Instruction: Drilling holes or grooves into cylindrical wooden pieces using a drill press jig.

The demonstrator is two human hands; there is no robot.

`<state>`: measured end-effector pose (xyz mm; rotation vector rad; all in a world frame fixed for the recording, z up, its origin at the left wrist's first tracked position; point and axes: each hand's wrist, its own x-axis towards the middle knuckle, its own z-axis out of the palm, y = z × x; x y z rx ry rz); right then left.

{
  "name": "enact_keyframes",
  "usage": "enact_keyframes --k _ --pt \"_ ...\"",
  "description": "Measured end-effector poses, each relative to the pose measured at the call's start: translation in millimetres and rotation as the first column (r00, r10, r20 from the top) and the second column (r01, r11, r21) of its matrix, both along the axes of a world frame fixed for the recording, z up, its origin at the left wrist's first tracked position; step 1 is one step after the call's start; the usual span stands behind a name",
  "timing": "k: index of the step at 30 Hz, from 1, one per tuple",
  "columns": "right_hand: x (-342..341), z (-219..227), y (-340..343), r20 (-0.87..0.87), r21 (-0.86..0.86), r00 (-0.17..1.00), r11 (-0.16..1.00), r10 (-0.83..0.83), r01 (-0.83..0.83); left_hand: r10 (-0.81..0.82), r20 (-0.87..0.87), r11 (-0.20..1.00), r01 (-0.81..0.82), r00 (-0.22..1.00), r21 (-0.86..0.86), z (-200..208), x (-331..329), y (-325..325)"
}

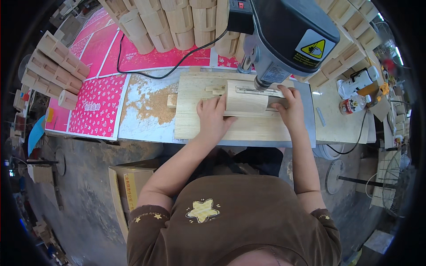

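Observation:
A pale, rounded wooden block (244,99) lies on a light wooden board (191,126) on the bench. Set in its top is a long slot with what looks like a thin metal strip (255,91). My left hand (212,117) presses against the block's left end, fingers at the far side and thumb along the near edge. At the right end, my right hand (290,106) has its thumb and fingers closed round the block by a smooth grey face (276,103). Above the slot stands the drill press (284,40), its chuck (262,83) close over the wood; the bit's tip is hard to make out.
Stacked wooden blocks with cut recesses line the back (179,26), left (57,66) and right (350,48). Sawdust (153,99) and a black cable (146,76) lie left of the board. Bottles (353,105) stand at right; a cardboard box (122,186) is below.

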<state>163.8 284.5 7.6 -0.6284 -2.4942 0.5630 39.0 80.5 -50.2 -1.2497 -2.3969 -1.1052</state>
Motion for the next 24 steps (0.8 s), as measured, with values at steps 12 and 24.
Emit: enact_keyframes --k 12,24 --pt "-8.1 92.0 27.6 -0.486 -0.106 0.872 0.986 0.061 -0.129 -0.083 -0.034 0.996 0.085 0.996 0.035 -3.9 -21.5 -17.1" --pt "-12.3 175.9 -8.9 -0.373 0.209 0.928 0.972 -0.026 0.111 -0.093 -0.054 0.996 0.093 0.994 -0.012 -3.3 -20.9 -14.0"
